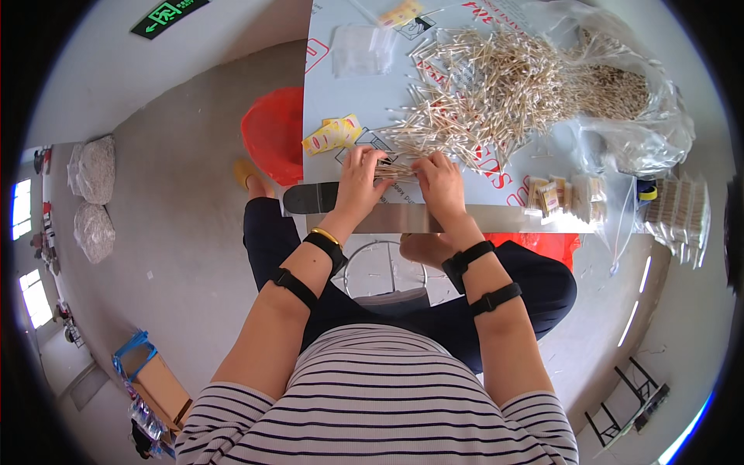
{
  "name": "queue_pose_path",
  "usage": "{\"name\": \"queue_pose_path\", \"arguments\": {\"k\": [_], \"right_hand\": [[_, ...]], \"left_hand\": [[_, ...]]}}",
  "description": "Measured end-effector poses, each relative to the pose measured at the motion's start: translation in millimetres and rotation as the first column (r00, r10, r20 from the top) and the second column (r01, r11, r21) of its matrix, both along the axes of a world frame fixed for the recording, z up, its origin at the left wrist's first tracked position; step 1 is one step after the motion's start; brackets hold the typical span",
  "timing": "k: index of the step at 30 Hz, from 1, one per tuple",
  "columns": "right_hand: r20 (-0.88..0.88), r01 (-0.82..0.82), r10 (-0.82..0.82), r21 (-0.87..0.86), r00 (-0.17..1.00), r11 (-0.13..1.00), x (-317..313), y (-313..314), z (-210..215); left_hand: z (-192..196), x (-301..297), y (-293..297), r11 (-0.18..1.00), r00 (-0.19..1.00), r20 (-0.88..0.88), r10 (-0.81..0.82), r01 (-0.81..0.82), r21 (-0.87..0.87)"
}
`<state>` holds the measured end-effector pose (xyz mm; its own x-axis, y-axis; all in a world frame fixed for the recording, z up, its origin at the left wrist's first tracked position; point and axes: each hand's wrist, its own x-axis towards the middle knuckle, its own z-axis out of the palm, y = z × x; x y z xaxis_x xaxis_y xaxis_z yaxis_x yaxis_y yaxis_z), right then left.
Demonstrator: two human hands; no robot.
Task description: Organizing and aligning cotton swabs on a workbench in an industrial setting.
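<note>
Swabs (395, 171) lie bunched near the front edge of the table (329, 93), just below a loose heap (496, 89). Left hand (359, 184) and right hand (442, 186) each have their grip closed on one end.

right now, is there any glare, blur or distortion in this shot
Head view: fisheye bending, with black corners; head view: windows at the far left blown out white; head view: bright glints on the clear plastic bag; head view: left hand and right hand look fairly sharp.

They wear a striped shirt (380, 395) and black straps (496, 299)
</note>
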<state>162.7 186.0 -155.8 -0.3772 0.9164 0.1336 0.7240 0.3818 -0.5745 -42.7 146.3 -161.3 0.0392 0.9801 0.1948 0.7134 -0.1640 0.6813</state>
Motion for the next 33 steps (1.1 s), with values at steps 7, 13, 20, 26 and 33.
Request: {"name": "queue_pose_path", "arguments": {"k": [7, 13, 20, 26, 33], "right_hand": [[-0.074, 0.082, -0.081, 0.014, 0.994, 0.997, 8, -9, 5], [-0.089, 0.181, -0.182, -0.021, 0.979, 0.983, 21, -26, 4], [-0.113, 0.164, -0.159, 0.032, 0.981, 0.986, 11, -41, 0], [-0.143, 0.170, -0.167, 0.008, 0.975, 0.985, 7, -23, -6], [-0.102, 0.168, -0.164, 0.030, 0.981, 0.985, -5, -13, -19]], "left_hand": [[3, -2, -11, 0.995, 0.969, -0.228, -0.095, 0.097, 0.001], [-11, 16, -25, 0.975, 0.842, -0.494, -0.215, 0.211, -0.066], [-9, 19, -38, 0.960, 0.826, -0.489, -0.280, 0.245, -0.135], [-7, 19, -38, 0.958, 0.832, -0.474, -0.287, 0.256, -0.131], [-11, 20, -37, 0.957, 0.852, -0.436, -0.290, 0.260, -0.129]]}}
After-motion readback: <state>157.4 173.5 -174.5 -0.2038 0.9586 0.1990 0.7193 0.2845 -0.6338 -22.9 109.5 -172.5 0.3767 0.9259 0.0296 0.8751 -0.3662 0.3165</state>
